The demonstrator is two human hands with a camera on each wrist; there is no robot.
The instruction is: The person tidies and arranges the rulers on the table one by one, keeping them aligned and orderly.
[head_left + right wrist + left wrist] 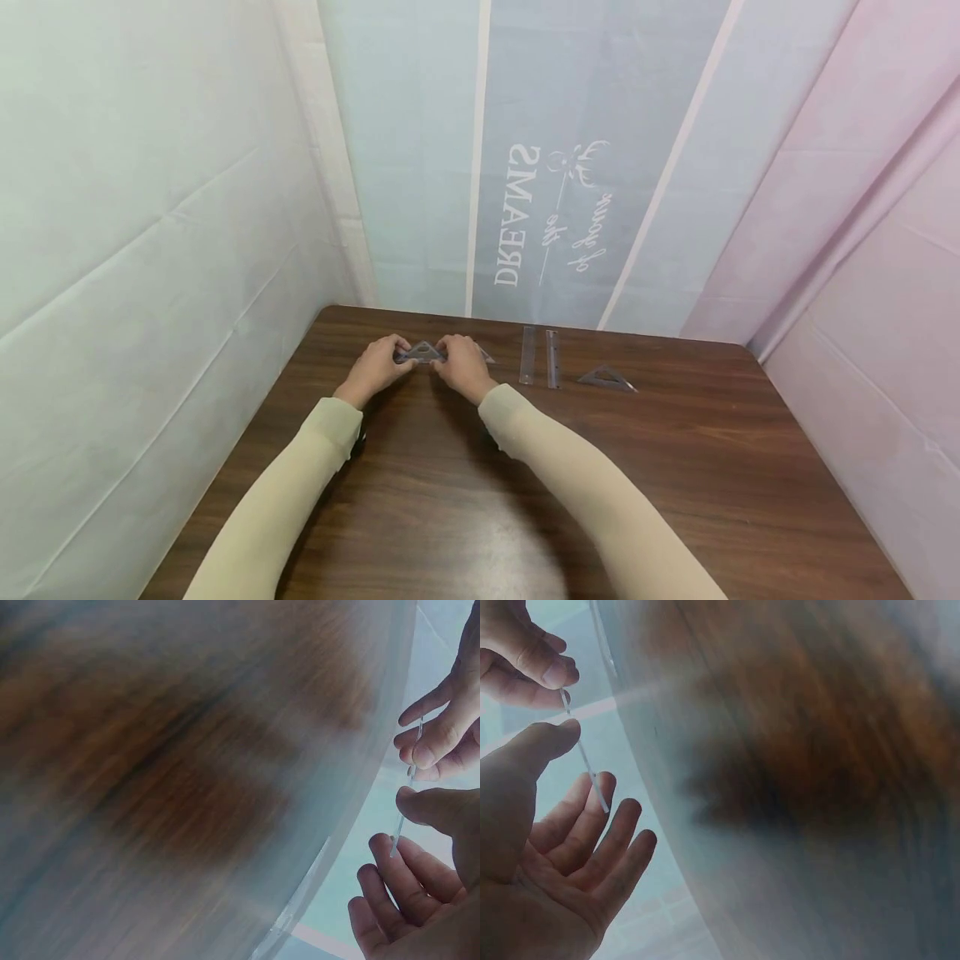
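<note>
A clear triangular set square (424, 351) is held between my two hands above the far left of the table. My left hand (377, 364) pinches its left corner between thumb and fingers. At the right corner, my right hand (462, 367) pinches it the same way. The left wrist view shows the set square (591, 776) edge-on as a thin strip, with the other fingers of the left hand (562, 847) spread apart. In the right wrist view, too, the set square (400, 825) appears edge-on, between thumb and fingertips of the right hand (420, 892).
Just right of my right hand, another clear piece (486, 354) lies partly hidden. Further right lie two clear straight rulers, a wider one (528, 356) and a narrower one (553, 360), then another set square (607, 379). The brown wooden table (450, 517) meets a curtain (420, 167) behind.
</note>
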